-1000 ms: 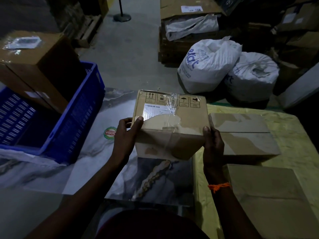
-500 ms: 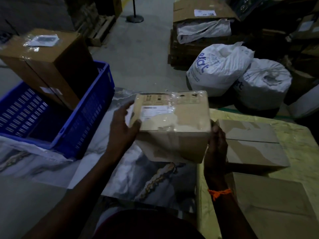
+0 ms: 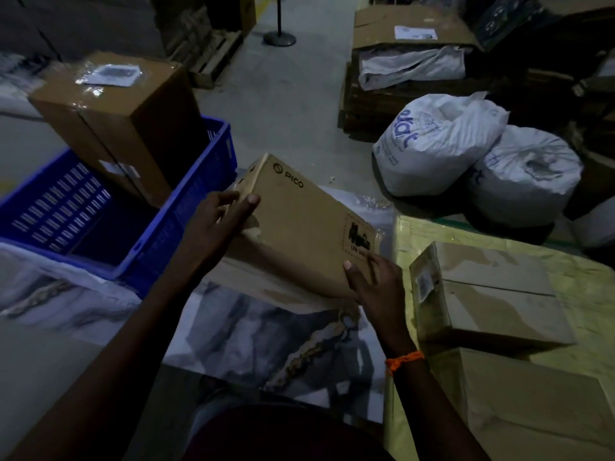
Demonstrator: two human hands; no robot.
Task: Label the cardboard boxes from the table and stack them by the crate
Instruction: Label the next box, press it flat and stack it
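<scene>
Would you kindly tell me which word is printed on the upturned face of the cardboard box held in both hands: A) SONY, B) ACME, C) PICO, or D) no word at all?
C: the held box shows "PICO" beside a round logo near its far corner, close to the left hand, while the right hand grips the near corner.

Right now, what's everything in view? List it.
PICO box: one, tan, centre, tilted
Crate: one, blue, left
Tall box: one, brown, standing in the crate
Plain boxes: two, tan, on the table
Table: one, yellowish top, right
Sacks: two, white, floor beyond the table
Open carton: one, brown, far back
Wrist thread: one, orange, right wrist
Left hand: grips PICO box's far-left end
Right hand: grips its near-right corner
</scene>
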